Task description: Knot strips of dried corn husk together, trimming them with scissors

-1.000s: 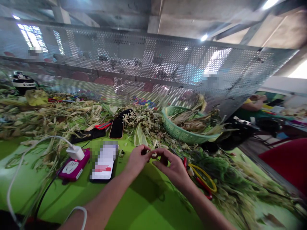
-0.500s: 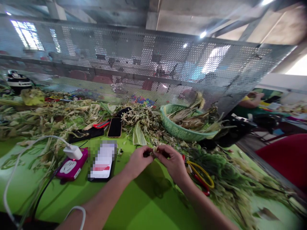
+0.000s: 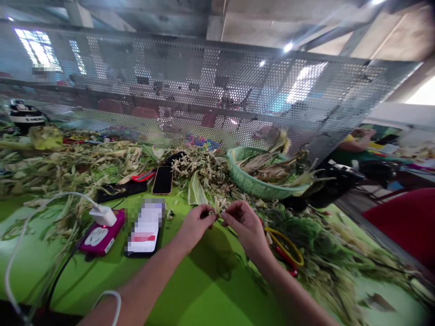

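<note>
Above the green table, my left hand (image 3: 197,226) pinches a small pale piece of dried corn husk (image 3: 220,204) between thumb and fingertips. The piece stands up with a few frayed, petal-like tips. From the other side my right hand (image 3: 246,228) has its thumb and forefinger closed at the base of the same piece. The fingers cover its lower part. To the right of my right hand lie pliers with yellow and red handles (image 3: 287,249). A large pale husk leaf (image 3: 197,190) lies just beyond my left hand.
A green plastic basket (image 3: 261,183) holds dry husks. Heaps of husk (image 3: 78,163) cover the table's back and right side. On the left are a lit phone (image 3: 146,228), a dark phone (image 3: 163,180), and a magenta power strip (image 3: 102,235) with a plugged-in charger. A perforated metal screen (image 3: 190,90) stands behind.
My hands have drawn slightly apart, my right hand a little to the right. More of the husk piece's frayed top now shows between the fingertips.
</note>
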A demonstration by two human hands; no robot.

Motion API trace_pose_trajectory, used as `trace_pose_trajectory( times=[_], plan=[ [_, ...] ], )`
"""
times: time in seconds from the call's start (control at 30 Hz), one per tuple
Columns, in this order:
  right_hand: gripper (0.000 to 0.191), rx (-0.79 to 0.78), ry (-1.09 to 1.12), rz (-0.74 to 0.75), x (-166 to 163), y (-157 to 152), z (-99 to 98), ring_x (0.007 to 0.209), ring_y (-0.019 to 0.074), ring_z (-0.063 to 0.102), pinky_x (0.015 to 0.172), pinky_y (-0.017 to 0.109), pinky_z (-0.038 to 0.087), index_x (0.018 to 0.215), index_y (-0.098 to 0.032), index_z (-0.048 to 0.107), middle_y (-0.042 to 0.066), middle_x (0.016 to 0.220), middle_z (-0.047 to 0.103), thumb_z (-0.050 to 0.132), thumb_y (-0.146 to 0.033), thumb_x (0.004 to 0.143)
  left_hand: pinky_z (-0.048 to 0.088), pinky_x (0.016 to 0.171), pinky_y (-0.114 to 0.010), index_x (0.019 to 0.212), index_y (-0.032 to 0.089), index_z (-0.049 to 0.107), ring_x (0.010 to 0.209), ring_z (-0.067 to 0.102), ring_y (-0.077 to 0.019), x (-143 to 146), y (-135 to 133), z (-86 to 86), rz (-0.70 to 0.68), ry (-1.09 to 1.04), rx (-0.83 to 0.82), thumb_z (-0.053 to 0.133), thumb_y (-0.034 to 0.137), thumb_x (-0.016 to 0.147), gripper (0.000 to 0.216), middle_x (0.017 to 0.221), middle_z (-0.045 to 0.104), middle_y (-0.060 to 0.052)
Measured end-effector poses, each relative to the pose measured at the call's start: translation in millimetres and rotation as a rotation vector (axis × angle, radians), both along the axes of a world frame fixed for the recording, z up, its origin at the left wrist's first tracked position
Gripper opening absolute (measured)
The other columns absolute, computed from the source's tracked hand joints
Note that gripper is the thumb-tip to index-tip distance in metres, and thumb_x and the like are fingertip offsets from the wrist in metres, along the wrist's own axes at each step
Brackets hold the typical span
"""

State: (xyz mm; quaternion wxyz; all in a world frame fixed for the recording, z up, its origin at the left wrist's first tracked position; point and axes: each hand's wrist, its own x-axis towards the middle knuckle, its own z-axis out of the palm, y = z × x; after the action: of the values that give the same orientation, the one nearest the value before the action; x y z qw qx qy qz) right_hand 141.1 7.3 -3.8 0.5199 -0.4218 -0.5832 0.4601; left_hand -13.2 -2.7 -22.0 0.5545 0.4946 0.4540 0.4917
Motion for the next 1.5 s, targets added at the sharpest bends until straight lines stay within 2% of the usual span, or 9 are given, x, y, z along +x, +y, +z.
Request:
trace_pose_trajectory(
  times=[0.23, 0.37, 0.57, 0.73, 0.9, 1.07, 1.2, 1.3, 1.5],
  plan=[
    [0.031, -0.197, 0.116, 0.069, 0, 1, 5.1, 0.060, 0.0102, 0.053, 0.056, 0.023, 0.045, 0.086, -0.017, 0.062, 0.001, 0.079, 0.061, 0.075, -0.040, 0.069, 0.035, 0.066, -0.025, 0.088, 0.015, 0.060, 0.066, 0.046, -0.0107, 2, 1, -0.4, -0.053, -0.073, -0.040, 0.065, 0.036, 0.073, 0.026, 0.072, 0.055, 0.002],
    [0.026, -0.134, 0.100, 0.041, 0, 1, 1.4, 0.059, 0.0085, 0.048, 0.056, 0.021, 0.041, 0.077, -0.017, 0.064, -0.001, 0.072, 0.058, 0.077, -0.037, 0.067, 0.036, 0.065, -0.025, 0.085, 0.014, 0.059, 0.065, 0.047, -0.0104, 3, 1, -0.5, -0.052, -0.142, -0.119, 0.067, 0.033, 0.070, 0.026, 0.071, 0.055, 0.002],
    [0.028, -0.021, -0.035, 0.028, 2, 1, -5.3, 0.063, 0.0124, 0.052, 0.058, 0.024, 0.043, 0.084, -0.019, 0.063, 0.001, 0.076, 0.060, 0.075, -0.039, 0.070, 0.032, 0.056, -0.023, 0.076, 0.015, 0.055, 0.057, 0.044, -0.0084, 5, 0, 2.0, -0.064, -0.183, -0.158, 0.065, 0.031, 0.068, 0.021, 0.063, 0.049, 0.004],
    [0.016, 0.242, -0.257, 0.020, 3, 0, 0.2, 0.066, 0.0139, 0.054, 0.059, 0.025, 0.045, 0.078, -0.019, 0.064, 0.002, 0.079, 0.058, 0.070, -0.034, 0.076, 0.029, 0.053, -0.023, 0.075, 0.016, 0.053, 0.053, 0.040, -0.0082, 4, -1, 4.3, -0.057, -0.149, -0.188, 0.065, 0.034, 0.068, 0.023, 0.059, 0.045, 0.006],
    [0.006, 0.455, -0.404, 0.032, 5, -2, 5.4, 0.081, 0.0184, 0.058, 0.065, 0.027, 0.049, 0.080, -0.022, 0.065, 0.006, 0.090, 0.059, 0.065, -0.027, 0.081, 0.026, 0.051, -0.023, 0.077, 0.017, 0.052, 0.052, 0.035, -0.0084, 2, -1, 0.1, -0.060, -0.027, -0.139, 0.060, 0.035, 0.072, 0.021, 0.057, 0.040, 0.007],
    [0.006, 0.471, -0.529, 0.083, 6, 0, 2.9, 0.085, 0.0184, 0.058, 0.068, 0.028, 0.048, 0.085, -0.023, 0.067, 0.005, 0.091, 0.058, 0.061, -0.023, 0.084, 0.032, 0.059, -0.025, 0.079, 0.016, 0.056, 0.064, 0.044, -0.0118, 0, 1, -0.3, -0.029, 0.226, 0.022, 0.055, 0.027, 0.075, 0.012, 0.067, 0.049, 0.003],
    [0.005, 0.444, -0.611, 0.095, 9, 2, 3.6, 0.084, 0.0186, 0.057, 0.070, 0.029, 0.047, 0.084, -0.021, 0.065, 0.005, 0.089, 0.057, 0.059, -0.023, 0.085, 0.037, 0.066, -0.027, 0.082, 0.015, 0.058, 0.072, 0.049, -0.0145, -1, 3, -3.1, -0.039, 0.304, 0.118, 0.057, 0.028, 0.077, 0.014, 0.075, 0.056, 0.000],
    [0.006, 0.413, -0.629, 0.114, 10, 4, 6.4, 0.075, 0.0169, 0.056, 0.067, 0.028, 0.047, 0.081, -0.021, 0.061, 0.004, 0.083, 0.057, 0.058, -0.023, 0.085, 0.040, 0.070, -0.028, 0.085, 0.015, 0.059, 0.076, 0.052, -0.0161, -2, 4, -6.0, -0.061, 0.269, 0.129, 0.060, 0.032, 0.076, 0.019, 0.079, 0.059, -0.002],
    [0.009, 0.411, -0.636, 0.100, 10, 3, 13.2, 0.075, 0.0184, 0.057, 0.069, 0.030, 0.045, 0.073, -0.021, 0.059, 0.004, 0.078, 0.058, 0.057, -0.020, 0.082, 0.041, 0.073, -0.026, 0.094, 0.015, 0.055, 0.080, 0.054, -0.0145, -1, 2, -3.9, -0.092, 0.001, 0.069, 0.067, 0.026, 0.072, 0.027, 0.087, 0.059, -0.003]
  ],
)
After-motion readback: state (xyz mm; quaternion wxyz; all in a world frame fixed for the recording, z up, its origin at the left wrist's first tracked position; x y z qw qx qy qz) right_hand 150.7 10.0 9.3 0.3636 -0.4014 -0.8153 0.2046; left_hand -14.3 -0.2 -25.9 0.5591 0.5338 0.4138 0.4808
